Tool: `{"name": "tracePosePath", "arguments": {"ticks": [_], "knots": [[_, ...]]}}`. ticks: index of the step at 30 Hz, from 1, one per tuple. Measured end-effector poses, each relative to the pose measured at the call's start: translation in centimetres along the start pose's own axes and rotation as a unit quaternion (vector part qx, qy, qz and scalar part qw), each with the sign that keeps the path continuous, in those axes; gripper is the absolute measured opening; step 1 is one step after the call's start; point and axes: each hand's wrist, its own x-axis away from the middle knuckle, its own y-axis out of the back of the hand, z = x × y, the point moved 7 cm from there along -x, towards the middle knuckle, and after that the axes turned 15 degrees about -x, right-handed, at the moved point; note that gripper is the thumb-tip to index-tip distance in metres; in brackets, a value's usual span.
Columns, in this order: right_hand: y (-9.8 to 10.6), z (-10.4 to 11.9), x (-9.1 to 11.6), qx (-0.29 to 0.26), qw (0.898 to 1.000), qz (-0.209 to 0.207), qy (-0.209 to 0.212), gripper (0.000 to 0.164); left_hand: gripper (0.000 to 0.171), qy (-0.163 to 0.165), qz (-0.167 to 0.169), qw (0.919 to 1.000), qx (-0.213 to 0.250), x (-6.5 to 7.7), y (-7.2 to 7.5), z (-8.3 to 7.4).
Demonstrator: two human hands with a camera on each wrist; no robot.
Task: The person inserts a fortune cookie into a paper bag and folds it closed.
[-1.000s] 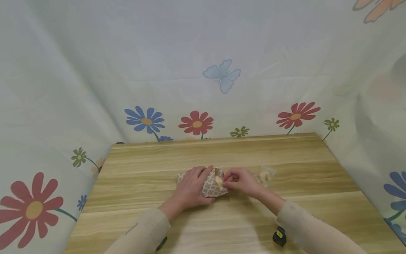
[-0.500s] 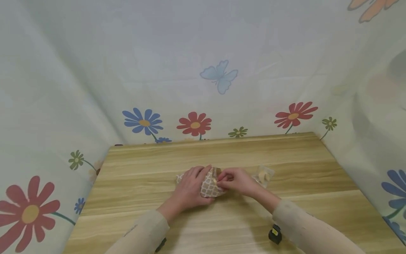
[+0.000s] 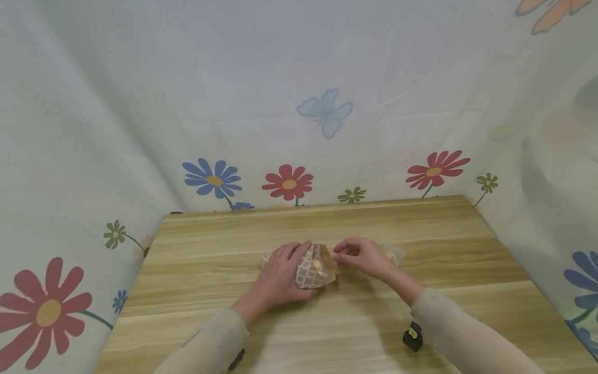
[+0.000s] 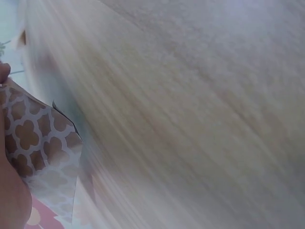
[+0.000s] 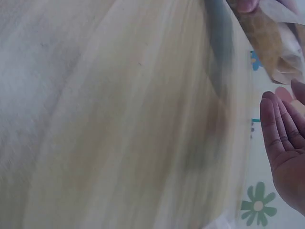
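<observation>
My left hand [image 3: 279, 278] grips a tan paper bag [image 3: 306, 275] with a white lattice pattern, lying on its side with its mouth to the right. A pale piece [image 3: 318, 267] shows in the bag's mouth; its kind is unclear. Just right of the mouth is my right hand [image 3: 362, 257], fingers lightly bent, with nothing visible in them. The right wrist view shows that hand's fingers [image 5: 279, 121] fairly straight, below the bag [image 5: 271, 40]. In the left wrist view the bag [image 4: 43, 136] appears beside part of the left hand [image 4: 13, 195].
A clear plastic packet [image 3: 396, 253] lies partly hidden behind the right hand on the wood-grain table [image 3: 233, 234]. A small black object with a yellow mark [image 3: 412, 337] shows beside the right sleeve. Flower-printed cloth [image 3: 261, 130] encloses the table's back and sides.
My right hand reached into the bag's mouth with a pale piece between its fingers, then drew back right without it. The left hand has kept its grip on the bag.
</observation>
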Motion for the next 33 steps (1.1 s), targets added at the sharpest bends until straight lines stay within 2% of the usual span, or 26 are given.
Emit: {"name": "tracePosePath", "arguments": {"ticks": [4,9,17,29,33], "knots": [[-0.6,-0.7,-0.2,-0.019,1.000,0.021,-0.014,0.022,0.114,0.005,0.002,0.9999,0.012,-0.1,0.2,-0.1],[-1.0,-0.7,-0.4,-0.038,0.999,0.028,-0.012,0.015,0.116,0.015,0.014,0.9995,0.026,-0.1,0.3,-0.1],[-1.0,0.9,-0.6,-0.013,1.000,0.028,0.004,0.009,0.120,0.039,0.027,0.9977,0.048,-0.2,0.2,0.3],[-0.3,3.4,-0.6,-0.051,0.998,0.032,-0.006,0.011,0.125,0.037,0.010,0.9962,0.078,-0.6,0.9,0.5],[-0.1,3.6,-0.7,-0.058,0.998,0.038,-0.012,0.013,0.127,0.039,0.020,0.9955,0.084,-0.6,1.0,0.5]]}}
